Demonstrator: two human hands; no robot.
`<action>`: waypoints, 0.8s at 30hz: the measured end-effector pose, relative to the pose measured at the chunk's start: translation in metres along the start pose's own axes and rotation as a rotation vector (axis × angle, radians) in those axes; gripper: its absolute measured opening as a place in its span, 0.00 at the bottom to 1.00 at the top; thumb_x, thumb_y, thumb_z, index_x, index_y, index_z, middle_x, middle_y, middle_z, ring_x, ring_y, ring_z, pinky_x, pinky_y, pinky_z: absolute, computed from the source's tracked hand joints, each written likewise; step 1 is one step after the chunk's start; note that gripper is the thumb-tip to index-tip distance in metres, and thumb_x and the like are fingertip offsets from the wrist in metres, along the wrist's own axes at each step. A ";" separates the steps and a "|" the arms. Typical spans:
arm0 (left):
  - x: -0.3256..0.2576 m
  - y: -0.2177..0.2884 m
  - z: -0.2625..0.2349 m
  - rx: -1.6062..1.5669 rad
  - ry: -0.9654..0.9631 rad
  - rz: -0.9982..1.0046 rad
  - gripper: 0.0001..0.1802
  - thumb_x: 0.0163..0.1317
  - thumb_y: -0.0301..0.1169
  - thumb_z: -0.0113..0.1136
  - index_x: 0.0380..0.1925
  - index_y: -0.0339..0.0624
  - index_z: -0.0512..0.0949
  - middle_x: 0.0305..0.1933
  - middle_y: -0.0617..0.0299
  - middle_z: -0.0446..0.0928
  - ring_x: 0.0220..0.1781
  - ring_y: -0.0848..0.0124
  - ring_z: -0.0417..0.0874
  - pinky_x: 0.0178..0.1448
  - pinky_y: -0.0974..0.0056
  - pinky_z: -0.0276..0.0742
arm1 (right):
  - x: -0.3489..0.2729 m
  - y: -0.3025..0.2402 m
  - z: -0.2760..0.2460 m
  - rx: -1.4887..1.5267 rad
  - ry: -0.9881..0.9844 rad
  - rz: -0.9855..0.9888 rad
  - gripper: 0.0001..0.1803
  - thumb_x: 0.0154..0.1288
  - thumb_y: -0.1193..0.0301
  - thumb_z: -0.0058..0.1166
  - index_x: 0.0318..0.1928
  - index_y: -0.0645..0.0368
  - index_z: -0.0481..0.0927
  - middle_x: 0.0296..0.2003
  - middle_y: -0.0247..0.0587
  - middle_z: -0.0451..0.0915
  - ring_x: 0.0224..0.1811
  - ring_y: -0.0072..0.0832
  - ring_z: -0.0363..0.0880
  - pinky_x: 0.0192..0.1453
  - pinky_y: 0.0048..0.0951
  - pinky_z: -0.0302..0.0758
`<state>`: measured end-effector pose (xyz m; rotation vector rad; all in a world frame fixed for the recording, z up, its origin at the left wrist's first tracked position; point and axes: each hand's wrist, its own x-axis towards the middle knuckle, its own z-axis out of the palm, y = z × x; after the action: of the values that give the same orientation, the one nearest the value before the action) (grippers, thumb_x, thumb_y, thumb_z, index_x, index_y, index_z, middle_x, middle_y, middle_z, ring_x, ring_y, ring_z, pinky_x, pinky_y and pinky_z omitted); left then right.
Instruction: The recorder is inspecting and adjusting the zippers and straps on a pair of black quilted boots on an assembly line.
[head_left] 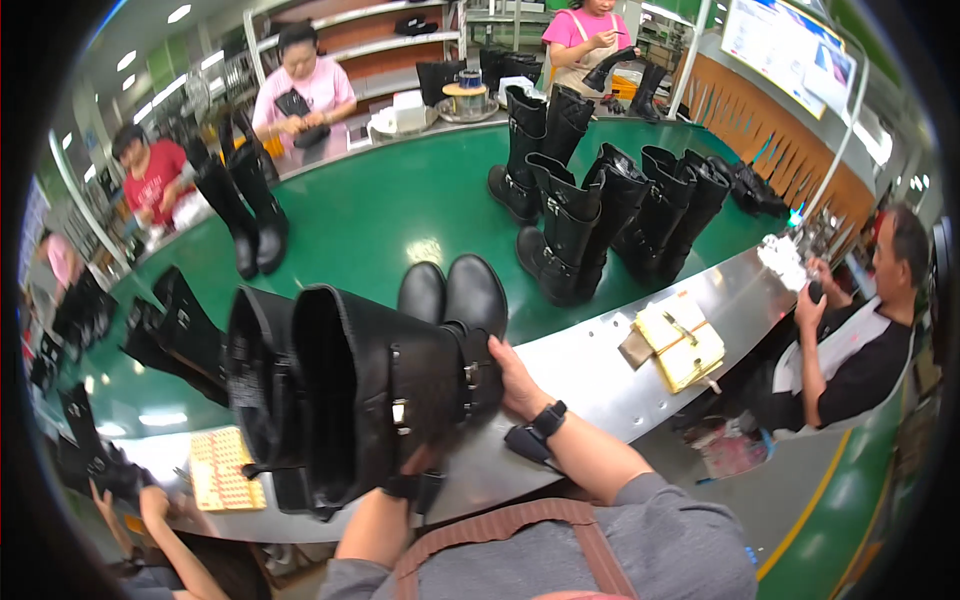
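Note:
I hold a pair of tall black leather boots (360, 385) with buckled straps, tipped so the shaft openings face me and the toes point away over the green belt (390, 215). My right hand (518, 380), with a dark watch on the wrist, grips the right boot near its ankle buckles. My left hand (418, 465) is under the shafts at their lower edge and mostly hidden by the leather.
Several more pairs of black boots (600, 220) stand on the green belt, one pair (245, 215) at the left. A steel ledge (620, 370) carries a stack of yellow papers (683, 343). Other people work around the belt; one sits at the right (850, 350).

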<state>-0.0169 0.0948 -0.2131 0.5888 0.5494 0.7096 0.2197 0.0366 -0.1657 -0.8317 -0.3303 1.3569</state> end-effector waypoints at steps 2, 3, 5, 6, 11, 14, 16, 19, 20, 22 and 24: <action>-0.001 0.000 0.001 -0.041 -0.033 0.021 0.29 0.73 0.48 0.53 0.65 0.41 0.69 0.64 0.61 0.74 0.61 0.69 0.76 0.63 0.62 0.73 | -0.004 -0.004 -0.001 0.012 -0.196 0.053 0.32 0.76 0.48 0.43 0.68 0.56 0.67 0.64 0.39 0.73 0.65 0.33 0.71 0.71 0.36 0.64; 0.000 0.000 0.003 -0.055 -0.050 0.032 0.29 0.73 0.48 0.52 0.66 0.41 0.69 0.64 0.61 0.74 0.61 0.69 0.76 0.63 0.62 0.73 | -0.006 -0.006 -0.003 -0.028 -0.261 0.050 0.36 0.74 0.42 0.38 0.68 0.56 0.67 0.64 0.41 0.73 0.63 0.35 0.74 0.70 0.40 0.66; -0.001 0.000 0.005 -0.075 -0.075 0.054 0.30 0.73 0.49 0.52 0.66 0.41 0.68 0.65 0.61 0.73 0.61 0.69 0.76 0.64 0.62 0.73 | -0.008 -0.010 -0.008 0.034 -0.234 0.144 0.37 0.73 0.39 0.41 0.66 0.56 0.70 0.60 0.42 0.76 0.61 0.36 0.75 0.68 0.42 0.68; 0.000 0.001 0.006 -0.079 -0.079 0.059 0.30 0.73 0.50 0.52 0.66 0.41 0.68 0.65 0.60 0.73 0.62 0.68 0.76 0.64 0.62 0.73 | -0.009 -0.012 -0.011 0.101 -0.279 0.220 0.36 0.72 0.39 0.42 0.64 0.56 0.72 0.58 0.41 0.78 0.61 0.34 0.75 0.69 0.40 0.67; 0.007 0.008 0.005 -0.095 -0.112 0.076 0.32 0.72 0.51 0.51 0.67 0.41 0.68 0.65 0.60 0.73 0.63 0.68 0.75 0.65 0.61 0.72 | -0.005 -0.011 -0.019 0.213 -0.318 0.312 0.32 0.69 0.44 0.51 0.58 0.57 0.77 0.54 0.40 0.81 0.57 0.32 0.77 0.63 0.40 0.72; 0.009 0.010 0.006 -0.115 -0.124 0.078 0.32 0.72 0.52 0.50 0.67 0.42 0.67 0.66 0.60 0.73 0.63 0.67 0.75 0.65 0.61 0.72 | -0.009 -0.006 -0.019 0.139 -0.287 0.339 0.25 0.72 0.51 0.51 0.57 0.58 0.78 0.53 0.38 0.82 0.57 0.31 0.78 0.66 0.37 0.70; 0.008 0.010 0.007 -0.126 -0.132 0.076 0.33 0.72 0.53 0.50 0.67 0.42 0.67 0.66 0.60 0.72 0.64 0.67 0.75 0.66 0.60 0.72 | -0.011 -0.005 -0.020 0.104 -0.259 0.284 0.23 0.74 0.54 0.50 0.57 0.57 0.78 0.53 0.38 0.82 0.56 0.31 0.78 0.66 0.36 0.69; 0.007 0.010 0.010 -0.131 -0.141 0.078 0.34 0.72 0.54 0.49 0.68 0.42 0.66 0.67 0.59 0.72 0.65 0.66 0.74 0.66 0.60 0.72 | -0.010 -0.005 -0.023 0.090 -0.293 0.244 0.22 0.73 0.54 0.50 0.56 0.57 0.78 0.53 0.38 0.82 0.56 0.31 0.78 0.65 0.35 0.70; 0.006 0.011 0.011 -0.133 -0.142 0.081 0.34 0.72 0.54 0.49 0.68 0.42 0.66 0.67 0.59 0.72 0.65 0.66 0.74 0.67 0.60 0.72 | -0.010 -0.005 -0.024 0.081 -0.276 0.253 0.22 0.73 0.54 0.50 0.56 0.57 0.78 0.52 0.38 0.82 0.55 0.31 0.78 0.65 0.35 0.70; 0.005 0.013 0.014 -0.144 -0.140 0.075 0.35 0.72 0.55 0.48 0.68 0.42 0.66 0.67 0.59 0.72 0.65 0.66 0.74 0.67 0.59 0.72 | -0.007 -0.005 -0.024 0.089 -0.313 0.249 0.22 0.73 0.54 0.51 0.56 0.58 0.78 0.52 0.37 0.82 0.56 0.31 0.78 0.65 0.35 0.70; 0.004 0.016 0.019 -0.179 -0.084 0.043 0.35 0.72 0.56 0.48 0.68 0.42 0.65 0.67 0.59 0.72 0.66 0.66 0.74 0.67 0.59 0.72 | -0.007 -0.007 -0.023 0.095 -0.308 0.254 0.23 0.73 0.54 0.51 0.57 0.58 0.78 0.53 0.37 0.82 0.57 0.31 0.77 0.66 0.35 0.69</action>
<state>-0.0092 0.1018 -0.1906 0.4617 0.3914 0.7627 0.2385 0.0226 -0.1751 -0.5984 -0.4049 1.7302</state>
